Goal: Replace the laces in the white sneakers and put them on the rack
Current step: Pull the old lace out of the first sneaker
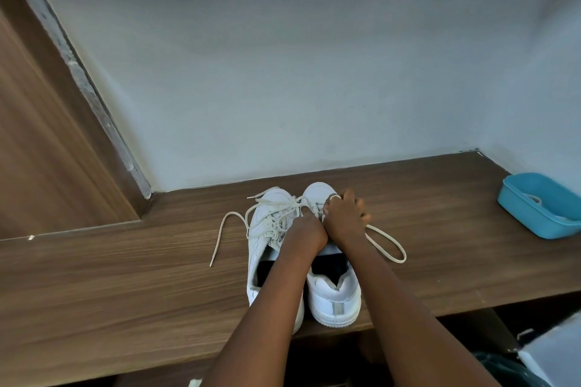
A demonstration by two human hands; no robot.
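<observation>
Two white sneakers stand side by side on the wooden counter [125,276], toes toward the wall. The left sneaker [267,229] is loosely laced, and one cream lace end [221,232] trails left over the wood. Both my hands work over the eyelets of the right sneaker [334,295]. My left hand [306,228] pinches the lace near the tongue. My right hand [344,217], wearing a ring, has its fingers curled round the same lace, whose loop [388,245] lies on the counter to the right. The eyelets under my hands are hidden.
A blue plastic tub [540,207] with something pale inside sits at the counter's right end. A pale wall [298,72] rises behind the shoes and a wooden panel [37,135] stands at the left. Dark space and a white object [553,352] lie below the counter's front edge.
</observation>
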